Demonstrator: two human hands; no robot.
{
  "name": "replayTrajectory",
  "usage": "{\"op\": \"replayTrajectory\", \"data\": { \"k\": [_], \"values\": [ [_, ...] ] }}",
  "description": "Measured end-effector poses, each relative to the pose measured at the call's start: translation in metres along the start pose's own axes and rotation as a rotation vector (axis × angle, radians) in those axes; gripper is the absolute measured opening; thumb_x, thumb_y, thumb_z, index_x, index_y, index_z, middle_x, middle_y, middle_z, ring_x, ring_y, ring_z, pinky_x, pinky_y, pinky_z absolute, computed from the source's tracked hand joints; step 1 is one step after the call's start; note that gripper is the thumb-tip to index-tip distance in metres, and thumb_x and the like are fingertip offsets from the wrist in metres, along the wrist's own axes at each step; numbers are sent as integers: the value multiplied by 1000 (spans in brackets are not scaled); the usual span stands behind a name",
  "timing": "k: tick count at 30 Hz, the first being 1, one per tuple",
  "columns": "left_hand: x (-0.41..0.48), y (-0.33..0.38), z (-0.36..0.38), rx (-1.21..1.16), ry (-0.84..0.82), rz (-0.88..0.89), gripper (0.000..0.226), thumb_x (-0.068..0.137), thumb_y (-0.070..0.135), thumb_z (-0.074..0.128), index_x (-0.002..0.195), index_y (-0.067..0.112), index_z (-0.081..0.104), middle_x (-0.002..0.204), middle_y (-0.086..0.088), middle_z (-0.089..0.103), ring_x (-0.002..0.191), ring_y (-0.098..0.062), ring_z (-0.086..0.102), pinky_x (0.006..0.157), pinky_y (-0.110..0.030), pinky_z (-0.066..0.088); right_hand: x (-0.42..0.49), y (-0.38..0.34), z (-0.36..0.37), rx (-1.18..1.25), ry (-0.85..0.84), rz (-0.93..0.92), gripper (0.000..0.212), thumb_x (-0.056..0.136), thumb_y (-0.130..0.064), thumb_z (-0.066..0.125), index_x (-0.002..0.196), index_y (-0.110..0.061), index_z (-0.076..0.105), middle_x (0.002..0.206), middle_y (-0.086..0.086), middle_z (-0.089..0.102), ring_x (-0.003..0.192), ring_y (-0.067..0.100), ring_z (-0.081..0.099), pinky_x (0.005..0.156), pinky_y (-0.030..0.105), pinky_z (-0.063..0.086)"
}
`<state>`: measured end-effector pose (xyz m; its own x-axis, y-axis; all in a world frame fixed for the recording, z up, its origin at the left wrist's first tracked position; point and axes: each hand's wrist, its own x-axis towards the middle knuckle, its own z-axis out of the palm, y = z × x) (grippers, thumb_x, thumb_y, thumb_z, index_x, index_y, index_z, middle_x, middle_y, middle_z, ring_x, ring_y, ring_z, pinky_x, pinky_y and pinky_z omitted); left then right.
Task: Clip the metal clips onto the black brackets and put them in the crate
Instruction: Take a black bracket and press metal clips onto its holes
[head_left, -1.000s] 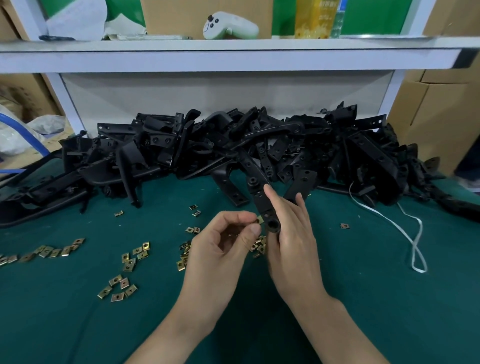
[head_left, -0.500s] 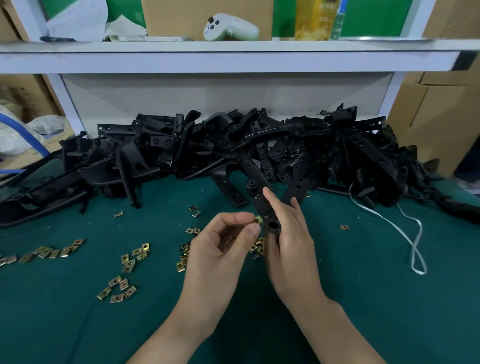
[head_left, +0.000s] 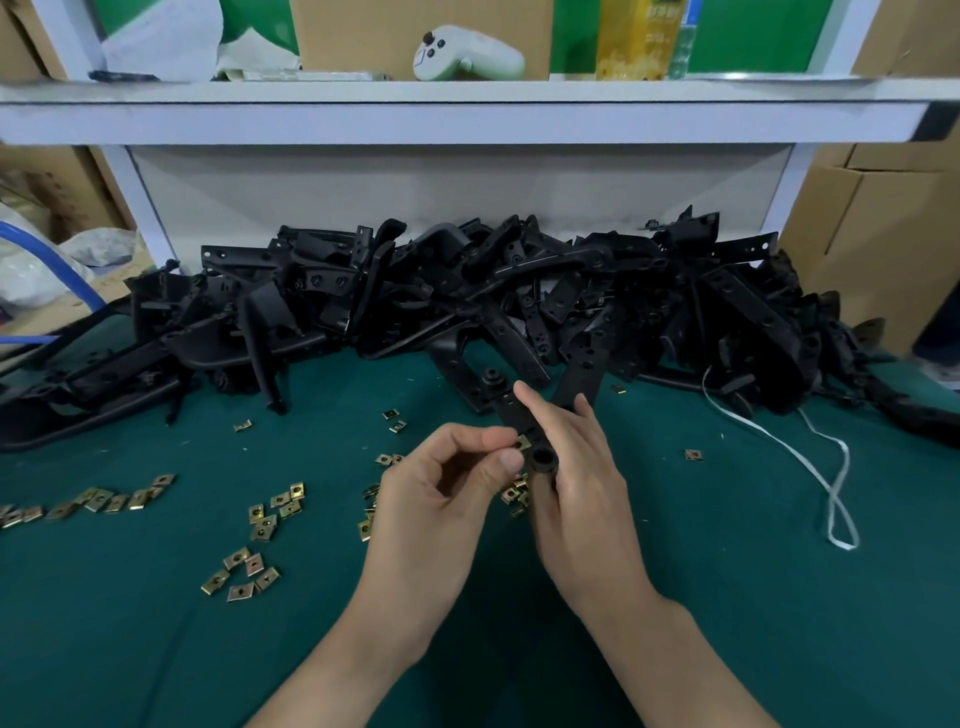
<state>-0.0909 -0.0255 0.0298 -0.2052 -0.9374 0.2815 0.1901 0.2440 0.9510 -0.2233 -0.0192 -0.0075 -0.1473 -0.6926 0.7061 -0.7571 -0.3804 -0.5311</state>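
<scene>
Through the head camera I saw the left hand (head_left: 436, 499) pinching a metal clip (head_left: 522, 443) between thumb and forefinger, right against the edge of the black bracket (head_left: 511, 410). The right hand (head_left: 576, 483) held that bracket above the green mat (head_left: 156, 649) — fingers curled round its lower end, forefinger straight along it. Behind lay the bracket pile (head_left: 519, 301) — loose clips (head_left: 244, 571) scattered left, a white strap (head_left: 831, 467) right.

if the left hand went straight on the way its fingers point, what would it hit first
The black bracket held in the right hand. The left hand pinches a metal clip right at the bracket's edge, so the clip would likely meet it first, though depth is unclear.
</scene>
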Motion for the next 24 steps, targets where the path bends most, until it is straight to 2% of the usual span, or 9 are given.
{"op": "replayTrajectory", "data": {
  "k": [2,5,8,11,15,18,21,24],
  "values": [
    [2,-2,-2,-1,-19,2,7,79,24,72,85,26,77,77,9,75,73,3,67,65,-7,47,0,-1,1,4,-22,-15,74,77,11,49,146,-15,43,126,-33,33,132,-30,8,115,46,28],
    [6,-5,-7,-15,-63,1,12,78,28,73,89,25,76,80,5,74,79,-4,69,73,-11,50,-1,-1,2,68,-44,46,72,82,6,46,147,-25,42,125,-26,46,132,-30,10,119,44,28],
    [9,-8,-9,-78,-113,-29,21,83,27,68,102,28,76,90,-1,76,87,-14,72,81,-19,55,0,-1,0,134,-82,143,71,87,-3,41,146,-42,36,124,-39,42,133,-29,6,121,46,29],
    [11,-11,-10,-80,-130,-16,23,88,22,64,107,31,74,91,-2,75,87,-16,71,82,-24,56,-1,-3,1,118,-49,86,72,85,5,44,147,-31,39,126,-40,38,130,-32,10,116,51,30],
    [11,-13,-9,-88,-128,-15,24,87,22,64,107,33,72,82,2,70,80,-13,67,79,-22,55,0,-3,4,83,-22,56,67,85,4,46,146,-23,45,128,-37,37,129,-33,10,118,40,29],
    [11,-14,-10,-85,-129,-4,24,88,21,64,108,31,71,83,1,69,79,-13,65,78,-21,55,-1,-3,6,58,-3,29,67,82,5,47,145,-20,47,127,-28,44,129,-33,10,119,40,28],
    [12,-17,-10,-78,-138,6,24,89,21,63,109,30,70,83,2,68,80,-12,65,79,-23,55,-1,-3,6,41,-14,1,62,85,-2,41,144,-16,48,129,-15,51,132,-29,15,119,29,19],
    [12,-18,-9,-71,-136,20,24,89,20,62,113,23,68,85,1,68,80,-13,64,79,-25,56,0,-5,5,31,-48,-13,62,85,-12,33,145,-13,48,133,-13,52,133,-23,23,122,24,12]
  ]
}}
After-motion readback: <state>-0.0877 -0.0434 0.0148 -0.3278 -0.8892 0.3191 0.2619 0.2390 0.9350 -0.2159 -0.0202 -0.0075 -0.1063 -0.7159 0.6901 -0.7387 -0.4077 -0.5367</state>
